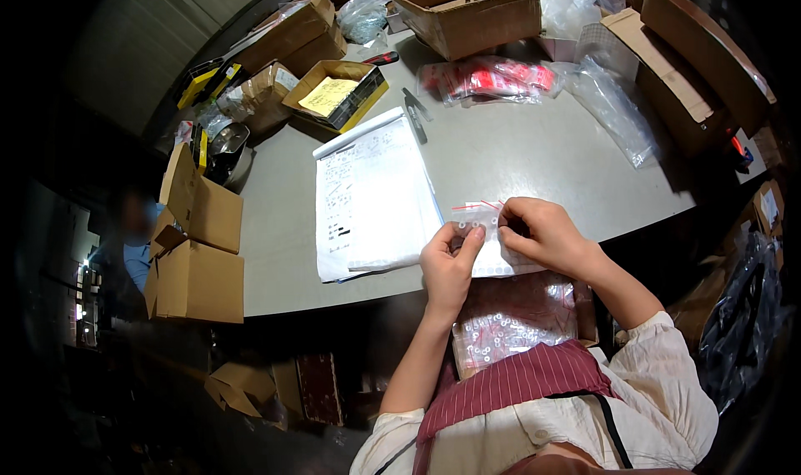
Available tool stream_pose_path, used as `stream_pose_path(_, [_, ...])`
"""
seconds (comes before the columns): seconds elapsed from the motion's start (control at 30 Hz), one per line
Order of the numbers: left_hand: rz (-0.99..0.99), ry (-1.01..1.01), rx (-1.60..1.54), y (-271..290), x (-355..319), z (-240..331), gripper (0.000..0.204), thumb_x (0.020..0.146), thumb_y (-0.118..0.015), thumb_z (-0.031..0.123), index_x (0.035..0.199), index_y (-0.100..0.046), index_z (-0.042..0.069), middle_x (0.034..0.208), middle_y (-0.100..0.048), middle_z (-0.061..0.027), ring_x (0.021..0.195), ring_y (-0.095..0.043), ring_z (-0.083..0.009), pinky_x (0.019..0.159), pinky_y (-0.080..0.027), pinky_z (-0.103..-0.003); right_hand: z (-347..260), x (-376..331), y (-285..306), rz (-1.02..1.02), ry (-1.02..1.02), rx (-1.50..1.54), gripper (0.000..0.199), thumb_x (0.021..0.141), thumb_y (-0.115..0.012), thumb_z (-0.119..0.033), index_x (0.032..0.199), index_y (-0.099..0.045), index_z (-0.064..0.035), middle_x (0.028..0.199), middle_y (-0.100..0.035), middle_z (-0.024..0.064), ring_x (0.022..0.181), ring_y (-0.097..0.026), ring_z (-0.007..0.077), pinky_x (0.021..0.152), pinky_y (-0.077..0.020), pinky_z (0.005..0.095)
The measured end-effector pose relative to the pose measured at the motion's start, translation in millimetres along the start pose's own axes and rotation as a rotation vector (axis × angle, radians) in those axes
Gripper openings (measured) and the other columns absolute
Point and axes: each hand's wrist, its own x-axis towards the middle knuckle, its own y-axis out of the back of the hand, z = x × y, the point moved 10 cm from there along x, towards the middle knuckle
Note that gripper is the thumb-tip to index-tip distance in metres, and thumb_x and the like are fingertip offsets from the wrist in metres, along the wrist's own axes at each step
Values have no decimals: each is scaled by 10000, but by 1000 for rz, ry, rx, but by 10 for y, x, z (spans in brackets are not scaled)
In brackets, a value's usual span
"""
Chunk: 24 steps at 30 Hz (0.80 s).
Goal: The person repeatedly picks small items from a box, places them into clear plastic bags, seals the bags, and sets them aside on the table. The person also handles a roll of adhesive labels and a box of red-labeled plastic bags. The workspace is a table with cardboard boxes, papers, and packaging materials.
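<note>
Both of my hands hold a small clear zip bag [482, 218] with a red seal line, just above the near edge of the grey table [534, 154]. My left hand [449, 265] pinches its lower left corner. At the bag's right side, my right hand [542, 234] grips near the top. A few small white rings show inside it. In my lap lies a larger clear bag [511, 318] filled with several small white ring-shaped parts.
A stack of printed sheets [371, 195] lies left of my hands. Open cardboard boxes [467, 9], a yellow-lined box [338, 95], red-printed packets in plastic [492, 78], and empty clear bags [613, 108] crowd the far side. More boxes [198, 258] stand at left, where a person sits.
</note>
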Motion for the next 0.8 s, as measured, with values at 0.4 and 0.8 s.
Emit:
stream_pose_path(0.4, [-17, 39, 237, 46, -26, -99, 166, 956, -731, 112, 996, -724, -49, 810, -701, -23, 705, -563, -40, 616, -461, -231, 144, 146, -84, -143, -40, -333, 266, 881, -723, -223, 919, -630, 23, 845, -693, 207, 822, -683, 405, 738, -535, 475])
stream_pose_path(0.8, [6, 70, 205, 32, -29, -77, 139, 938, -722, 70, 1037, -709, -27, 801, -708, -25, 625, -558, -21, 549, -424, -213, -155, 133, -51, 71, 98, 423, 249, 923, -686, -127, 1113, -633, 26, 992, -690, 127, 877, -686, 192, 794, -553, 327])
